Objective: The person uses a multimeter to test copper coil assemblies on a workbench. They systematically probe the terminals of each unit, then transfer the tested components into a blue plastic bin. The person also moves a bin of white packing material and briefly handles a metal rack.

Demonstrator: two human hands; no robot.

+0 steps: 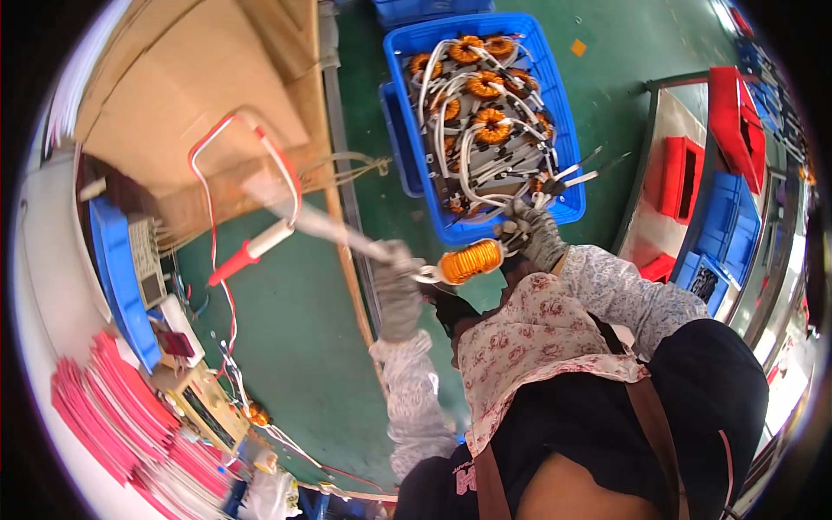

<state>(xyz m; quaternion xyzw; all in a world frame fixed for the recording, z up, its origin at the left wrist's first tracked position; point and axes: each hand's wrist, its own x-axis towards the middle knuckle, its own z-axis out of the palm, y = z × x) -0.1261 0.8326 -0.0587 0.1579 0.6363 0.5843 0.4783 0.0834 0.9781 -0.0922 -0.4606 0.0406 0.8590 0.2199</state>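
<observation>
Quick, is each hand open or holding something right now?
Left hand: closed on a blurred white strip, beside the orange coil.
Right hand: fingers curled near the coil; whether it grips anything cannot be told.

You are in a workshop for electrical parts. What shows it: a blue crate (pixel 563 143) packed with copper-coloured ring coils (pixel 491 136) and white leads (pixel 576 180), a red-and-white probe (pixel 247 253) on a cable, a button-covered instrument (pixel 146 251) beyond your green-topped table (pixel 286 347), and red bins (pixel 679 178) and blue bins (pixel 732 217) on your right.
</observation>
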